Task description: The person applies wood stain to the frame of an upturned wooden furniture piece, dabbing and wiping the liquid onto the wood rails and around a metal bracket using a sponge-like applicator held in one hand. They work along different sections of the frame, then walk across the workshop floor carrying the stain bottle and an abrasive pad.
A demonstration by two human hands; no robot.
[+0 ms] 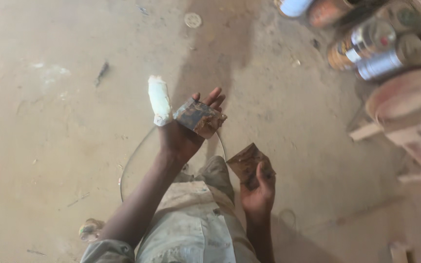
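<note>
My left hand [181, 134] is held out palm up over the dusty floor, its thumb wrapped in a white bandage [160, 101]. On the palm lies a worn, folded piece of sandpaper [199, 117], dark and brown. My right hand [258, 192] is lower and to the right, fingers closed on a second brown piece of sandpaper [246, 162]. A round pane of clear glass [137, 165] lies under my left forearm, partly hidden by it and by my dusty trouser leg [196, 219].
Several paint tins [373, 46] and a round lid [405, 92] crowd the upper right corner. Wood scraps [366, 131] lie beside them. A small round cap [192, 20] sits on the floor at the top. My foot [91, 230] shows at lower left.
</note>
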